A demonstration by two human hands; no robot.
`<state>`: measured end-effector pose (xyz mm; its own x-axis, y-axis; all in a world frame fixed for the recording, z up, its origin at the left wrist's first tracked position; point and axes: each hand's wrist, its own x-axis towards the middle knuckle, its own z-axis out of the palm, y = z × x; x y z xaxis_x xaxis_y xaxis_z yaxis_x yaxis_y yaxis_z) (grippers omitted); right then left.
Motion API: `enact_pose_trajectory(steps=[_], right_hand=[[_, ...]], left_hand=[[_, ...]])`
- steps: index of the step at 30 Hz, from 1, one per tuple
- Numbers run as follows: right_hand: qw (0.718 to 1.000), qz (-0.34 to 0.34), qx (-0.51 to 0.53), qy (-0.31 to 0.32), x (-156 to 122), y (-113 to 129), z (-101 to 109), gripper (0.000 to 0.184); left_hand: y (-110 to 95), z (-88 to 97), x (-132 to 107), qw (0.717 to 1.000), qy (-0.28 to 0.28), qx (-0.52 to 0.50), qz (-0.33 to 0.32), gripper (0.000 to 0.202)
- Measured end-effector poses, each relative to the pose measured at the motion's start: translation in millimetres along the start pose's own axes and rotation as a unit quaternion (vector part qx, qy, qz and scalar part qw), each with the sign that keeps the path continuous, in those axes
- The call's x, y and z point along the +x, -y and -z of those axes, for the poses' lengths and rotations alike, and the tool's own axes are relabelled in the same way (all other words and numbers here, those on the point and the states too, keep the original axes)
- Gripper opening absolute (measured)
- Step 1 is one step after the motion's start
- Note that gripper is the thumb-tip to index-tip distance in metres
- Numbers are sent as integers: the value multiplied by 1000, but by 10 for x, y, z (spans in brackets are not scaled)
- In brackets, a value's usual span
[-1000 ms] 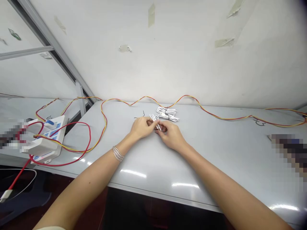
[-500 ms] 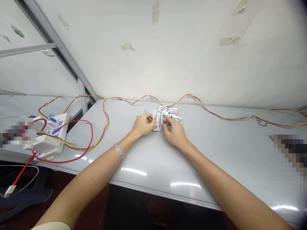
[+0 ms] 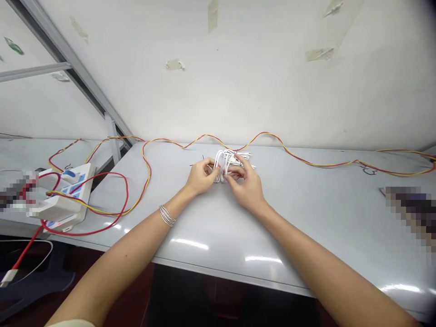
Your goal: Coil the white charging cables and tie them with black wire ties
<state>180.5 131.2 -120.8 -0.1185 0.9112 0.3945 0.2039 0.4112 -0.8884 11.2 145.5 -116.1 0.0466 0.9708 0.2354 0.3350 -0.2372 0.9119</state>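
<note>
Both hands are at the middle of a pale grey table (image 3: 293, 236). My left hand (image 3: 200, 177) grips the left side of a looped white cable (image 3: 220, 167), and my right hand (image 3: 245, 179) pinches its right side, its fingers crossing the loops. Directly behind, a second white cable bundle (image 3: 242, 157) lies on the table, tied with black wire and partly hidden by my right hand. Short black wire ties (image 3: 201, 161) lie just beyond my left hand. A silver bracelet (image 3: 167, 216) circles my left wrist.
A twisted red-and-yellow wire (image 3: 211, 138) runs along the table's back edge. On the left, a white power strip (image 3: 64, 195) with blue switches sits among red cable. Pixelated objects lie at both sides. A metal frame (image 3: 64, 63) stands upper left.
The white loops have been gathered into a fuller coil and now sit against the bundle behind. My right hand's fingers have moved over the coil. The view has shifted slightly.
</note>
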Motion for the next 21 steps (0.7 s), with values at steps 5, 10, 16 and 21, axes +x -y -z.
enact_pose_trajectory(steps=[5, 10, 16, 21], right_hand=[[999, -22, 26, 9, -12, 36, -4, 54], [999, -37, 7, 11, -16, 58, 0, 47], [999, -16, -39, 3, -6, 79, 24, 44], [997, -8, -76, -32, 12, 77, 41, 42]], left_hand=[[-39, -6, -19, 995, 52, -91, -5, 29], [-79, -9, -40, 994, 68, -71, -40, 29], [-79, 1, -27, 996, 48, -40, -64, 22], [-68, 10, -18, 994, 53, -61, -71, 22]])
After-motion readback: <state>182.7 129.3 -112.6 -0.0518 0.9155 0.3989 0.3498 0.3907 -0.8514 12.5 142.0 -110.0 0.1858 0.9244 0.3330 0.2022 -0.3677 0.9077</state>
